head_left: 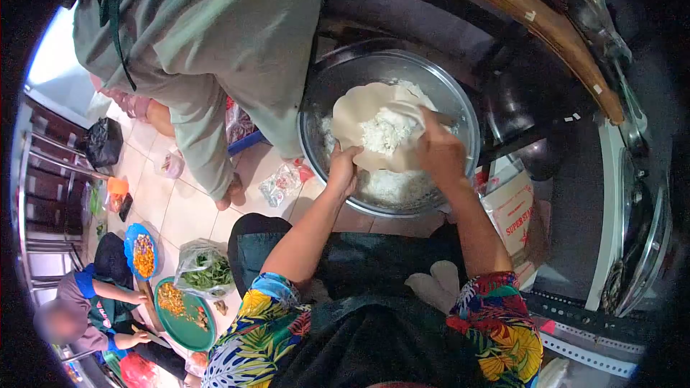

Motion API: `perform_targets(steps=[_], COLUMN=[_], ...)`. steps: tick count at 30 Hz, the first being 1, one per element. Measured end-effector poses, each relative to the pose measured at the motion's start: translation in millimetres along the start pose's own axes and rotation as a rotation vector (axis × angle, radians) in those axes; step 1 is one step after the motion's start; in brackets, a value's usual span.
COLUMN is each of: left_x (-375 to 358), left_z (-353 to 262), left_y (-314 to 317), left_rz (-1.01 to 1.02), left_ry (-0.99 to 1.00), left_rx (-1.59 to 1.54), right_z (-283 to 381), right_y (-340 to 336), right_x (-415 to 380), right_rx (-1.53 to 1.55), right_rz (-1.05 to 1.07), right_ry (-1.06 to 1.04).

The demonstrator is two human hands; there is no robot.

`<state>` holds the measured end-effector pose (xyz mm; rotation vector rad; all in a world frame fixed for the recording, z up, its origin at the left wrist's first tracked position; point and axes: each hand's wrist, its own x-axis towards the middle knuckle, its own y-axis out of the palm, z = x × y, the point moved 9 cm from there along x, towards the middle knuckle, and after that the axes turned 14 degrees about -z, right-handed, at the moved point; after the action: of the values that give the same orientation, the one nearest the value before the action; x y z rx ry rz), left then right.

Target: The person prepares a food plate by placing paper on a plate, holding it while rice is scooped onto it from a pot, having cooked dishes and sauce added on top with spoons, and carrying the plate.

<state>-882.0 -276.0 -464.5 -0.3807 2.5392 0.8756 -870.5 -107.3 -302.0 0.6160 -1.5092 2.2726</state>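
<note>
A sheet of brown scalloped-edge paper (348, 113) lies over a large metal basin (471, 111), with a mound of white rice (383, 134) on it. My left hand (343, 172) pinches the paper's near-left edge between thumb and fingers. At the paper's right side, my right hand (440, 151) is smeared by motion, with its fingers curled near a whitish thing beside the rice that I cannot make out. More white rice (392, 188) shows in the basin below the paper.
Close on the left stands a person in grey-green clothing (237, 21). Farther down-left, another person with a knife works over a green tray (176, 323) of chopped food. Nearby are a blue plate (131, 244), a bag of leaves (203, 269) and, at right, a cardboard box (514, 208).
</note>
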Motion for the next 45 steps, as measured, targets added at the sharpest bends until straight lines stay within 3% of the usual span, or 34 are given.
perform_targets(steps=[3,10,15,26,31,33,35,38,41,45], left_x=[4,0,3,-1,13,11,2,12,5,1], left_z=[5,0,0,-3,11,11,7,18,15,6], left_y=[0,1,-2,5,-2,-4,-2,-8,-9,-5], left_rz=[0.037,0.053,0.032,0.061,0.090,0.014,0.004,0.015,-0.052,-0.036], left_ry=[-0.055,-0.028,-0.023,-0.007,-0.067,-0.074,-0.128,-0.180,-0.162,-0.117], left_rx=[-0.041,-0.003,0.003,-0.014,-0.021,-0.075,-0.061,-0.055,0.001,-0.036], right_z=[-23,-11,-9,-8,-4,-1,11,2,-3,-8], right_y=[14,36,55,70,59,34,1,0,1,-11], right_x=[-1,-5,-5,-8,3,12,8,6,6,11], right_rx=[-0.115,-0.061,-0.150,-0.003,-0.016,-0.094,-0.029,-0.020,0.108,0.113], right_rz=[0.020,0.123,0.311,0.232,0.238,0.175,-0.195,-0.036,-0.043,-0.081], right_ry=[0.023,0.025,0.101,0.058,-0.064,-0.058,-0.348,-0.174,-0.055,-0.050])
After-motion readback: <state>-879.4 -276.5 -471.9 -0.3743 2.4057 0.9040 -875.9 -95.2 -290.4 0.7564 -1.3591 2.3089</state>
